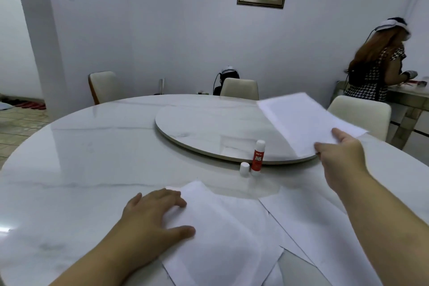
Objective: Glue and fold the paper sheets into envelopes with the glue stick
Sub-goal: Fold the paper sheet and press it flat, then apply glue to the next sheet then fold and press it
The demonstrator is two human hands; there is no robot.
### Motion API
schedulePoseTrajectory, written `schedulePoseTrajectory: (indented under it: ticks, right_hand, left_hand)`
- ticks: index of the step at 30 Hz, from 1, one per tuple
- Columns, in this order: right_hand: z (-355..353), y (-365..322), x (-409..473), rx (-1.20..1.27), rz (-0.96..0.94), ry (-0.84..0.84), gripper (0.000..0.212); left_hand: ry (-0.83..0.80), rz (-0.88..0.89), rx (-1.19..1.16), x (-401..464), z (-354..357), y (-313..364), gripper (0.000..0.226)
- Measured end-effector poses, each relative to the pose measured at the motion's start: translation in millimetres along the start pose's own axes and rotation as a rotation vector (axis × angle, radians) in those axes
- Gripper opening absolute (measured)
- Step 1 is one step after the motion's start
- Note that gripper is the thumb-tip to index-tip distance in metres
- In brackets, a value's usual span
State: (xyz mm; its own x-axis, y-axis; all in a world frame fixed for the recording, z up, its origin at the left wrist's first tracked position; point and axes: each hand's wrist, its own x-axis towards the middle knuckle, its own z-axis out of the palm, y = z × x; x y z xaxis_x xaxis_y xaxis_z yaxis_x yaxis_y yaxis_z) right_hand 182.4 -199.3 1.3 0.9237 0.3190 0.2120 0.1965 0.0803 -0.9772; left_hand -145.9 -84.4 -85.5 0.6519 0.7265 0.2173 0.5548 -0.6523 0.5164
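Two bare hands at work. Right hand [340, 158] pinches a blurred paper sheet [306, 121] by its near edge, lifted over the round turntable [209, 127]. Left hand [155, 218] lies flat, fingers spread, on a folded sheet [222, 234] near the table edge. Glue stick [257, 158] stands upright, uncapped, its cap [244, 169] just beside it. White marble table [81, 169]; cream chairs [240, 89]; pale walls.

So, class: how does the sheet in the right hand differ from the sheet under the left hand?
The sheet in the right hand is lifted above the turntable and blurred; the sheet under the left hand lies on the table. The right hand pinches an edge; the left hand presses flat. Both are white paper.
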Motion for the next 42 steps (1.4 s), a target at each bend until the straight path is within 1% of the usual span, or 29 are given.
schedulePoseTrajectory:
  ticks: [2, 4, 6, 8, 9, 13, 14, 15, 17, 19, 20, 23, 26, 28, 29, 30, 31, 33, 34, 36, 37, 38, 39, 40, 42]
  right_hand:
    - [12, 17, 6, -0.125, 0.057, 0.035, 0.065]
    - [21, 31, 12, -0.224, 0.119, 0.019, 0.065]
    - [26, 41, 14, -0.295, 0.195, -0.054, 0.065]
    - [28, 45, 12, -0.330, 0.238, -0.120, 0.063]
    - [28, 46, 10, -0.344, 0.245, -0.124, 0.064]
    - [33, 36, -5, -0.513, 0.296, 0.026, 0.075]
    - [36, 35, -9, -0.539, 0.257, 0.022, 0.074]
    - [40, 35, -12, -0.550, 0.193, -0.019, 0.072]
    - [49, 37, -20, -0.581, 0.085, -0.169, 0.072]
    - [58, 39, -27, -0.605, 0.066, -0.278, 0.074]
    - [62, 40, -28, -0.622, 0.057, -0.291, 0.071]
    - [72, 41, -29, -0.718, 0.007, -0.259, 0.054]
    - [77, 42, -29, -0.764, -0.005, -0.209, 0.037]
    - [78, 43, -29, -0.777, -0.046, -0.151, 0.034]
    - [78, 42, -30, -0.743, -0.091, -0.105, 0.035]
    - [77, 40, -31, -0.647, -0.153, -0.066, 0.033]
    - [75, 36, -35, -0.493, -0.224, -0.061, 0.029]
    - [72, 22, -48, -0.189, -0.311, -0.171, 0.018]
    - [72, 14, -56, -0.158, -0.347, -0.256, 0.014]
    - [76, 3, -71, -0.248, -0.386, -0.445, 0.018]
    - [81, -1, -78, -0.292, -0.363, -0.522, 0.025]
    - [86, -2, -85, -0.341, -0.333, -0.564, 0.032]
    - [93, -1, -91, -0.397, -0.326, -0.571, 0.034]
    - [100, 1, -96, -0.465, -0.339, -0.558, 0.032]
    - [112, 8, -102, -0.540, -0.352, -0.548, 0.021]
  left_hand:
    - [0.054, -0.036, 0.100, 2, 1, 0, 0.045]
    - [0.122, -0.072, 0.186, 3, 1, 2, 0.039]
    - [0.167, -0.090, 0.192, 3, 3, 2, 0.029]
    - [0.195, -0.086, 0.165, 5, 4, 1, 0.026]
    - [0.206, -0.085, 0.152, 5, 4, 1, 0.025]
    - [0.232, -0.096, 0.070, 5, 4, 3, 0.020]
    - [0.218, -0.101, 0.067, 5, 3, 4, 0.022]
    - [0.192, -0.107, 0.078, 5, 3, 5, 0.027]
    - [0.120, -0.114, 0.114, 4, 2, 4, 0.040]
    - [0.043, -0.106, 0.132, 4, 2, 2, 0.051]
    - [0.006, -0.095, 0.137, 4, 2, 2, 0.055]
    - [-0.069, -0.069, 0.166, 5, 3, 1, 0.056]
    - [-0.089, -0.063, 0.186, 6, 3, 1, 0.056]
    - [-0.096, -0.060, 0.194, 7, 4, 0, 0.055]
    - [-0.107, -0.058, 0.202, 7, 4, 0, 0.055]
    - [-0.122, -0.055, 0.211, 6, 4, 0, 0.055]
    - [-0.138, -0.053, 0.223, 6, 3, 0, 0.055]
    - [-0.190, -0.068, 0.258, 8, 0, 0, 0.056]
    - [-0.222, -0.083, 0.284, 11, -3, 1, 0.057]
    - [-0.237, -0.102, 0.354, 18, -6, 7, 0.056]
    - [-0.204, -0.098, 0.375, 23, -5, 13, 0.055]
    - [-0.156, -0.091, 0.365, 28, -1, 19, 0.054]
    - [-0.109, -0.088, 0.327, 32, 3, 26, 0.053]
    - [-0.075, -0.092, 0.281, 34, 9, 32, 0.053]
    - [-0.063, -0.096, 0.239, 36, 21, 36, 0.054]
